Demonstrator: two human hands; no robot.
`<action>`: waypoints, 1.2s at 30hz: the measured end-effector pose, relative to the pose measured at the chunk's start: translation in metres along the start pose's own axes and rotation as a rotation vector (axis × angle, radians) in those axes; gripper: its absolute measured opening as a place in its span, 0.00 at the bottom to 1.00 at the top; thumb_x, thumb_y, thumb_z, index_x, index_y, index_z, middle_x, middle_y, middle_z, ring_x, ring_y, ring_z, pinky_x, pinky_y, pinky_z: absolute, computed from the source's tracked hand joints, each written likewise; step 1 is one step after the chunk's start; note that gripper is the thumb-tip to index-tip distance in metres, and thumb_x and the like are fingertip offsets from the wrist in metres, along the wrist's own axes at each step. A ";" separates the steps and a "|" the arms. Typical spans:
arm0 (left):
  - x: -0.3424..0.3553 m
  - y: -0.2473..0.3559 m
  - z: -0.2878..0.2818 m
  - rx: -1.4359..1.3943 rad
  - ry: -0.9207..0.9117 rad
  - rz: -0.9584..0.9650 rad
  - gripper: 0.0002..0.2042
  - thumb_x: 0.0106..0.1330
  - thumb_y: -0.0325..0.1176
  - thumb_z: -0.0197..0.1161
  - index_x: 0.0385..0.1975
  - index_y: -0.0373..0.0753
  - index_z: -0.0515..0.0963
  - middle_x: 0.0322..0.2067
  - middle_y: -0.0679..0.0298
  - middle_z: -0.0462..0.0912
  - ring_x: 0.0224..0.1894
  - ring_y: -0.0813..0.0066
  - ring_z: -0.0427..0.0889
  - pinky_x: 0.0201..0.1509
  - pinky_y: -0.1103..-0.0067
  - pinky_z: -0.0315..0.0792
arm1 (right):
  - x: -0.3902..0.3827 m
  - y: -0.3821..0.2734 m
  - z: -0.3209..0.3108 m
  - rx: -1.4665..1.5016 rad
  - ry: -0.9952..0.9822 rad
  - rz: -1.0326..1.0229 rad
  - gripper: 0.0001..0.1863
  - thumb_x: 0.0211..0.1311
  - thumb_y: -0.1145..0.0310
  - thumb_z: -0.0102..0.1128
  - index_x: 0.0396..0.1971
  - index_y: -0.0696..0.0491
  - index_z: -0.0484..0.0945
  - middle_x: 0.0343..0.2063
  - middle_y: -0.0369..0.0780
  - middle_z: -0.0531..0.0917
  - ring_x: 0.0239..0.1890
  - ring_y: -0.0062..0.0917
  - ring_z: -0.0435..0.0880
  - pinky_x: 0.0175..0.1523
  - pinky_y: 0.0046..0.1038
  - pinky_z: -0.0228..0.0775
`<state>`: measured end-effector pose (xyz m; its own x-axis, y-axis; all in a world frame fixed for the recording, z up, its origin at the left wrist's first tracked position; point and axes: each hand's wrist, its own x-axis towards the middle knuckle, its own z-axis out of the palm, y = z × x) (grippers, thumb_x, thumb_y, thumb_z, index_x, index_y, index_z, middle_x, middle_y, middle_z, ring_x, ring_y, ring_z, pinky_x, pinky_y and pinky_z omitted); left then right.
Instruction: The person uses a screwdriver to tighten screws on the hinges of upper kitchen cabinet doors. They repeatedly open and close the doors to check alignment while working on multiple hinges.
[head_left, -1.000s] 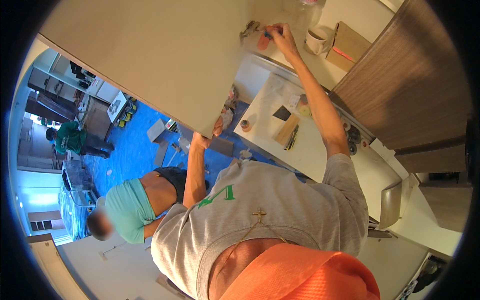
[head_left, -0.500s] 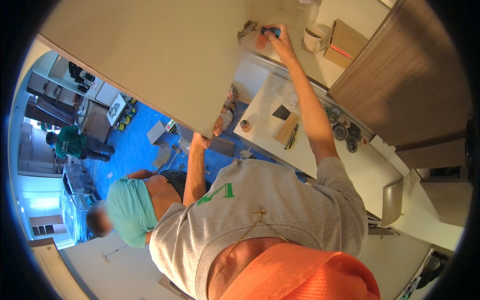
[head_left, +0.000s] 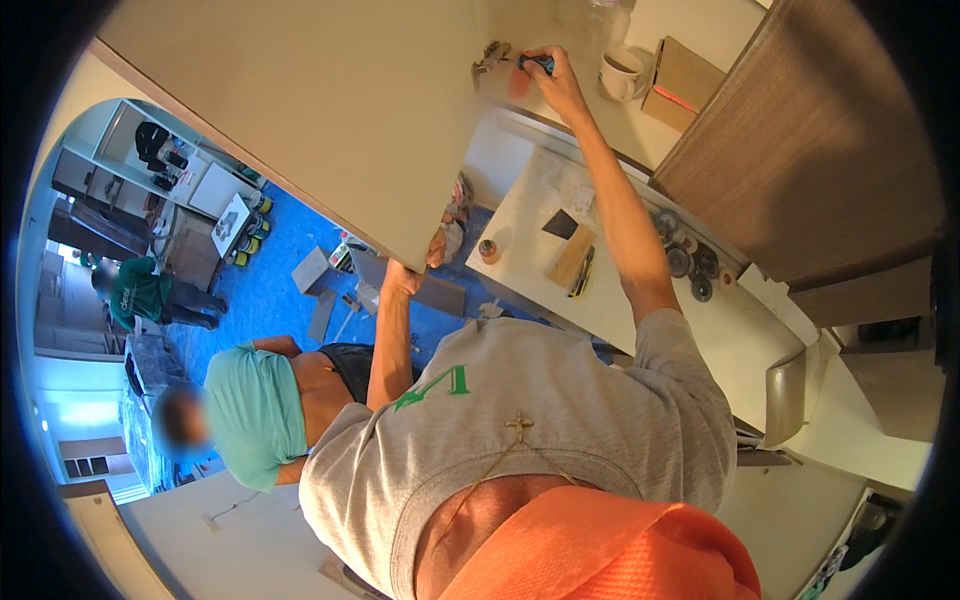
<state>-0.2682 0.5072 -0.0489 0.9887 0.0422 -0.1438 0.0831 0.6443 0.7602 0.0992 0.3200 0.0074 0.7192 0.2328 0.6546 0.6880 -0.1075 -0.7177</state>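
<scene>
My left hand (head_left: 408,276) is closed round the corner of a large beige cabinet door (head_left: 330,120), its fingers wrapping the edge. High on the right, my right hand (head_left: 552,72) is closed round a screwdriver (head_left: 538,64) with a blue and black handle. The screwdriver points left toward a metal hinge (head_left: 489,60) beside the door. I cannot tell whether its tip touches the hinge. A reddish-orange patch (head_left: 518,83) shows just below the handle.
A white mug (head_left: 620,76) and cardboard box (head_left: 683,82) stand right of my right hand. Below, a pale worktop (head_left: 640,310) carries a small bottle (head_left: 488,250), a cutter (head_left: 582,275) and several discs (head_left: 692,262). A co-worker (head_left: 258,410) bends close at left; another person (head_left: 150,290) stands farther off.
The near co-worker has shifted slightly left. The door's left edge sits a little farther right in view. My hands keep nearly the same places and holds.
</scene>
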 end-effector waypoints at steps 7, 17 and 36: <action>-0.001 -0.003 0.002 0.016 -0.019 0.013 0.25 0.74 0.45 0.52 0.58 0.26 0.72 0.23 0.69 0.65 0.21 0.81 0.62 0.25 0.83 0.61 | -0.005 -0.007 -0.011 -0.086 -0.137 0.128 0.17 0.67 0.66 0.65 0.52 0.51 0.75 0.46 0.43 0.82 0.48 0.33 0.82 0.54 0.35 0.74; 0.001 -0.018 0.016 0.018 -0.055 -0.008 0.20 0.75 0.44 0.52 0.56 0.34 0.71 0.24 0.72 0.65 0.22 0.81 0.62 0.27 0.81 0.60 | -0.033 -0.028 -0.020 -0.286 0.118 0.007 0.20 0.64 0.68 0.67 0.53 0.57 0.74 0.45 0.47 0.85 0.47 0.36 0.84 0.54 0.33 0.75; 0.130 -0.135 0.192 -0.015 -0.034 0.041 0.28 0.74 0.58 0.53 0.62 0.42 0.65 0.49 0.66 0.71 0.52 0.71 0.74 0.55 0.68 0.76 | -0.289 -0.194 -0.197 -0.037 0.750 0.352 0.18 0.70 0.66 0.64 0.52 0.58 0.71 0.36 0.36 0.80 0.32 0.16 0.77 0.38 0.19 0.71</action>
<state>-0.1272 0.2785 -0.0485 0.9949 0.0427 -0.0909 0.0409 0.6542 0.7552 -0.2226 0.0836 0.0041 0.7575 -0.5258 0.3869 0.4040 -0.0880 -0.9105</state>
